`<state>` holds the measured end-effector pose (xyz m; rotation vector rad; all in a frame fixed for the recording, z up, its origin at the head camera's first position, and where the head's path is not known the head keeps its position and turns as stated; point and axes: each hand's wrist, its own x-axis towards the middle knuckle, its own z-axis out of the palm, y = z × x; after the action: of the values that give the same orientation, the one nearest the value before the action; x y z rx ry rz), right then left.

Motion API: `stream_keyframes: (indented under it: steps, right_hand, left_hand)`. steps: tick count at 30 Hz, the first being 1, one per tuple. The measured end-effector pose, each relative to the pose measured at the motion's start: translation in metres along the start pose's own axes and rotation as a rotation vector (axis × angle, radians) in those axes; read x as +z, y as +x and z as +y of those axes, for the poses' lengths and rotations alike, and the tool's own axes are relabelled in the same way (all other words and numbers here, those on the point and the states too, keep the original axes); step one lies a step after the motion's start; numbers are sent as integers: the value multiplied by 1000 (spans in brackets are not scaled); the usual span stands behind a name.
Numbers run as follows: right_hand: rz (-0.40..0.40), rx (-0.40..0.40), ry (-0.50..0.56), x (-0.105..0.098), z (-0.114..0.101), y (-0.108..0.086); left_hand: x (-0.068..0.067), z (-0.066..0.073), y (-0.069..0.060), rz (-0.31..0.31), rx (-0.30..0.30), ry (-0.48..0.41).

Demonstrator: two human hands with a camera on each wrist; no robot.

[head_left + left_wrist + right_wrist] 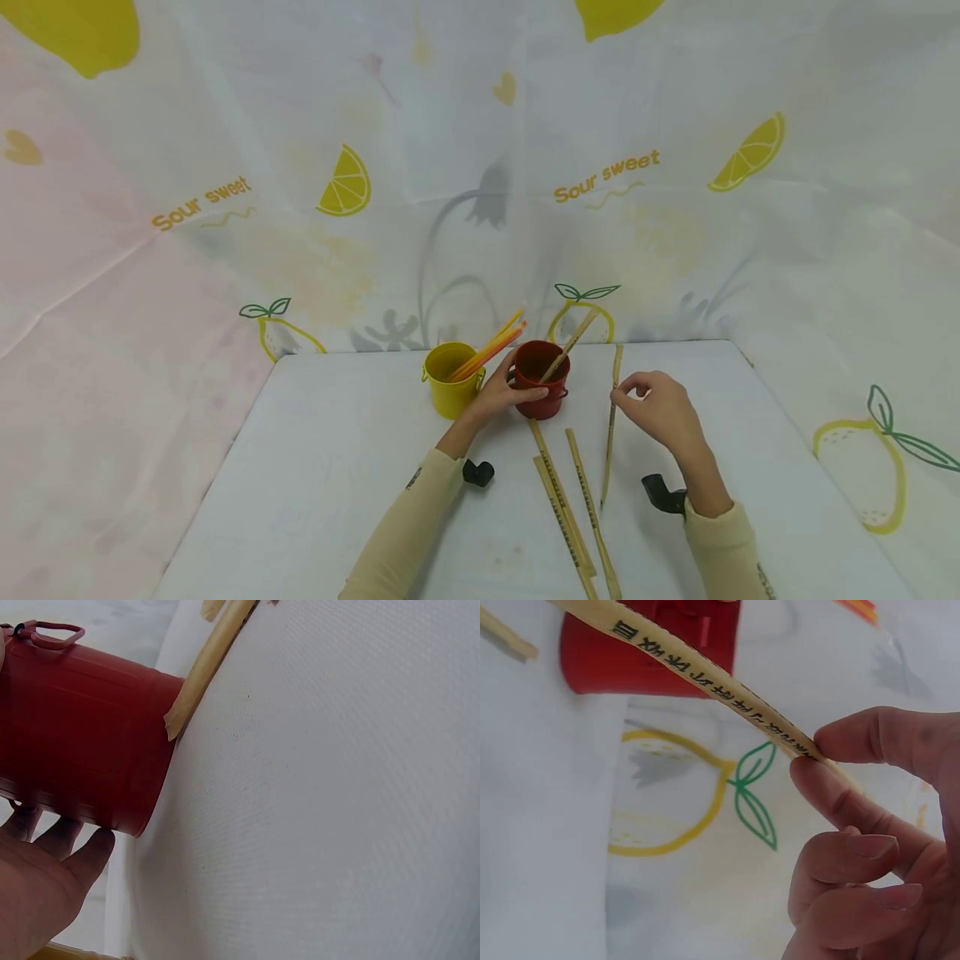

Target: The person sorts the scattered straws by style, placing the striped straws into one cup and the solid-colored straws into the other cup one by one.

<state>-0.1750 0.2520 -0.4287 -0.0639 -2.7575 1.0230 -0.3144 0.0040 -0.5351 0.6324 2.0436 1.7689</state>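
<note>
Left hand [495,396] wrapped about the red bucket [542,407], thumb side laid across the near wall, left-wrist view showing fingertips against its side close to the base; grasp on the bucket plain. Right hand [660,410] to the right of it, thumb and forefinger pinching a paper-wrapped stick [610,437] in its upper part, remaining fingers curled in toward the palm; dark printed characters run along the wrapper, legible only as marks in the head view, larger in the right-wrist view. Pinched stick near vertical, slightly tilted, to the right of the red bucket and apart from it. One similar wrapped stick [576,338] stands inside the red bucket, leaning right over the rim. Yellow bucket [452,402] just left of the left hand, holding a bunch of orange and yellow sticks [489,350], also tilted right. On the white table [337,458], in front of the red bucket, three loose wrapped sticks [584,487]: two lying close together, the third a little to their right; one far end just beside the bucket's base. Pale sleeves [408,525] on both arms, lemon-printed cloth [465,117] behind, lettered "Sour sweet" twice
</note>
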Motion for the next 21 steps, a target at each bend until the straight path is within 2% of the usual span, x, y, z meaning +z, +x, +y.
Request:
stream_keyframes:
  steps: [4,12,21]
  right_hand:
    - [73,-15,23,-9,-9,4]
    - [279,-81,78,-16,-21,15]
    - [512,-100,204,-22,-33,26]
  left_hand:
    - [0,-3,0,12,10,-6]
    - [1,-3,0,23,14,-4]
    - [0,-3,0,26,13,6]
